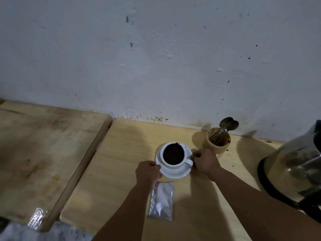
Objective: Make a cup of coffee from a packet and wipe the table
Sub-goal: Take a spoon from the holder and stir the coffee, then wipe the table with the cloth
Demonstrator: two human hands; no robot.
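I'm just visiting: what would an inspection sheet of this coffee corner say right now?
Surface: wooden table, a second table beside it; dark specks near the wall.
Job's things: white cup of dark coffee on a saucer; silver packet lying flat in front.
Clutter: wooden holder with spoons; glass kettle at right; a foil piece and grey cloth at lower left.
Hands: left hand and right hand grip the saucer's opposite edges.
Cables: nothing seen.
Surroundings: stained white wall.
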